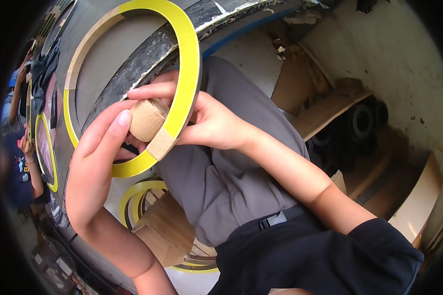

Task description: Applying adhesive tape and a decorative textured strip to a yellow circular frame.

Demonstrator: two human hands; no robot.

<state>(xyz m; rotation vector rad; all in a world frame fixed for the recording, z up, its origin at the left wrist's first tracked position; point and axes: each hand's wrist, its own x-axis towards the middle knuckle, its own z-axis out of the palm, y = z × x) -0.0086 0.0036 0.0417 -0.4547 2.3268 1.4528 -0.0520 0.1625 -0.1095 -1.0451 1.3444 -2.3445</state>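
Note:
A large flat yellow ring [184, 59] stands tilted in front of me, its far part against the dark worktable edge [133, 73]. Tan tape covers a long stretch at its upper left, and a short tan patch [161, 143] lies across its near right. Inside the ring, my left hand [101, 132] grips a roll of tan tape [147, 120], the thumb pressed on its side. My right hand [204, 120] is closed around the ring's right side, just above the patch. Its fingers reach through the opening to the top of the roll. Some fingertips are hidden behind the roll.
Below the ring, more yellow rings [128, 204] stand beside a cardboard box [170, 228]. Black rolls [362, 120] lie under a cardboard sheet [330, 115] at the right, by a wall. Far left, a co-worker's hand [27, 145] is near another yellow ring [54, 172].

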